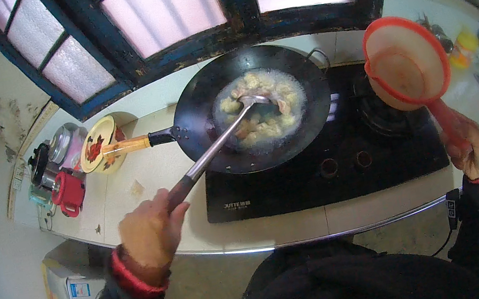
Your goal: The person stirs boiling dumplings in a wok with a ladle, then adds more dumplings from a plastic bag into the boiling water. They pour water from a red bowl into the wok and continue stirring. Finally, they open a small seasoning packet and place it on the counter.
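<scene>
My left hand grips the dark handle of a metal cooking spatula or ladle, whose head rests among the food in a black wok. Pale chunks of food lie in cloudy, bubbly liquid at the wok's middle. The wok sits over the left side of a black glass gas hob, its wooden handle pointing left. On the right, my right hand is closed round the red handle of a plastic dipper, held above the right burner. The dipper's inside looks empty.
A yellow enamel pot with a floral lid, a red pot and a lidded metal pot stand on the left of the tiled counter. A yellow-capped container is at the back right. Barred windows rise behind the wok.
</scene>
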### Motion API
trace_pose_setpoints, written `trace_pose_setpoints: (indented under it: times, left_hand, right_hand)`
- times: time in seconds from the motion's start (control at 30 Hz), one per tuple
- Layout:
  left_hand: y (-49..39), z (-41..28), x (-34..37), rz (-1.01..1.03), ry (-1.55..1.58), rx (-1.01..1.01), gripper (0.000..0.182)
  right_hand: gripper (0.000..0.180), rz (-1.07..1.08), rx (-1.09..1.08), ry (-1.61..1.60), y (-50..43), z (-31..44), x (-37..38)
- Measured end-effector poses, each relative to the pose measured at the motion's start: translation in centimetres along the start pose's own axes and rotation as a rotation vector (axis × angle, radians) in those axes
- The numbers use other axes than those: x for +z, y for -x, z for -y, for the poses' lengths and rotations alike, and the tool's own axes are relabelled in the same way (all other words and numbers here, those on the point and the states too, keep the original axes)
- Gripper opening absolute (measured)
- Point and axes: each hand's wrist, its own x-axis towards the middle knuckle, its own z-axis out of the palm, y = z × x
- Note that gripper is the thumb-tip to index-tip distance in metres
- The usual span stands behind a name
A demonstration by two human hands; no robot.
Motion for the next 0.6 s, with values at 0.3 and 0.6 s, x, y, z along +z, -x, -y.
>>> trace_pose_setpoints:
  times: [0.3, 0.6]
  left_hand:
    - [0.0, 2.7, -4.2, -0.047, 0.183, 0.016, 0.016]
    - [2.0, 4.7, -8.1, -0.181, 0.399, -0.144, 0.016]
  right_hand:
    - [0.051, -0.049, -0.055, 0.013, 1.0, -0.4, 0.0]
    - [0.052, -0.012, -0.084, 0.111, 0.5, -0.6, 1.5]
